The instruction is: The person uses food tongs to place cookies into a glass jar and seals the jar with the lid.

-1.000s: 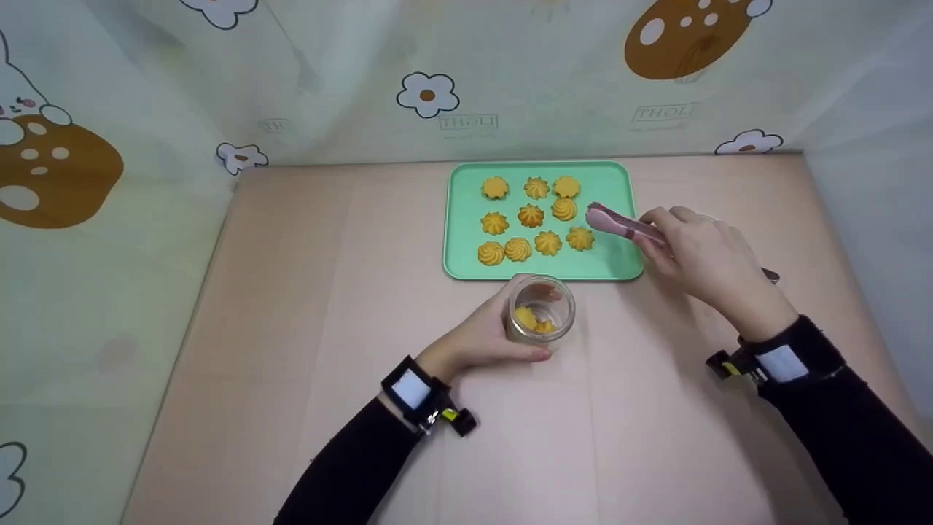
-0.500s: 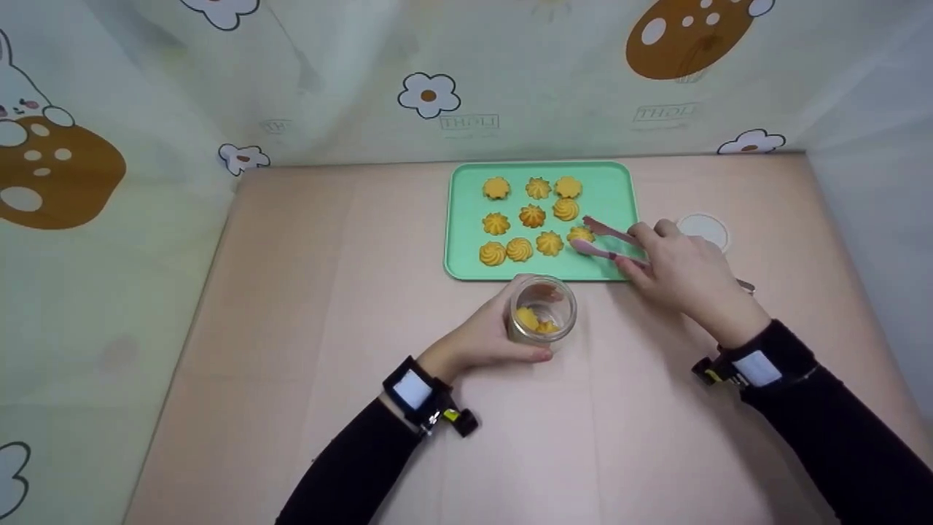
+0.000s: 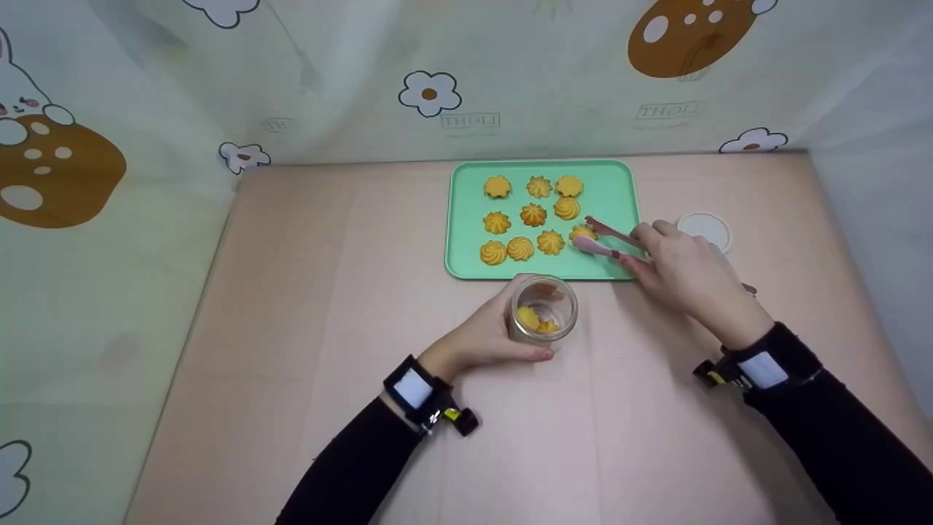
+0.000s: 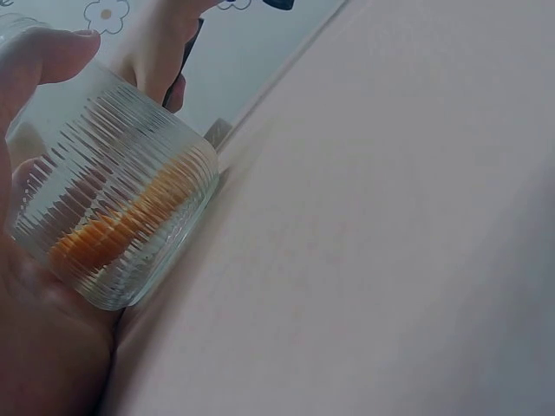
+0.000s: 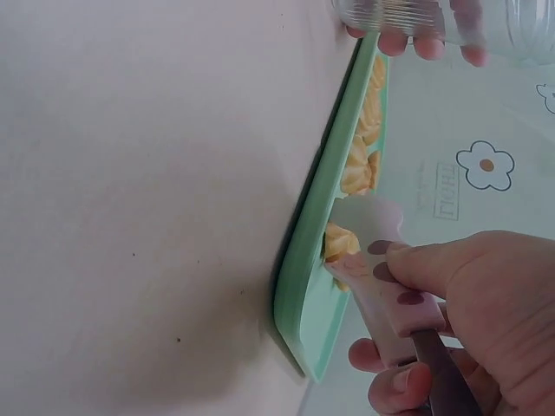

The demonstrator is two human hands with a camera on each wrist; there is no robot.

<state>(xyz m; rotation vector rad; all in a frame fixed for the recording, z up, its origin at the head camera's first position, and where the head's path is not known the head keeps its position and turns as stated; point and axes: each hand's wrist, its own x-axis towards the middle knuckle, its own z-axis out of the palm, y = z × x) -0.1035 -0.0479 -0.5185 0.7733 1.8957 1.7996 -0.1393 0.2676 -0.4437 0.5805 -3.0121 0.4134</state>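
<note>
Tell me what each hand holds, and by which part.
The left hand holds the glass jar around its side. The right hand holds the tongs around their middle; their tips straddle a cookie.

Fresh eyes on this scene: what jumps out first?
The green tray, dotted with golden ridged cookies, near the table's far edge. Next, the pink tongs in the right hand, straddling the front row's rightmost cookie. Then the clear glass jar that the left hand grips on the tray's near side, cookies at its bottom.

The jar (image 4: 121, 178) looks ribbed glass, the tongs (image 5: 395, 284) and tray (image 3: 614, 191) smooth plastic, the biscuits (image 3: 551, 243) ridged.
</note>
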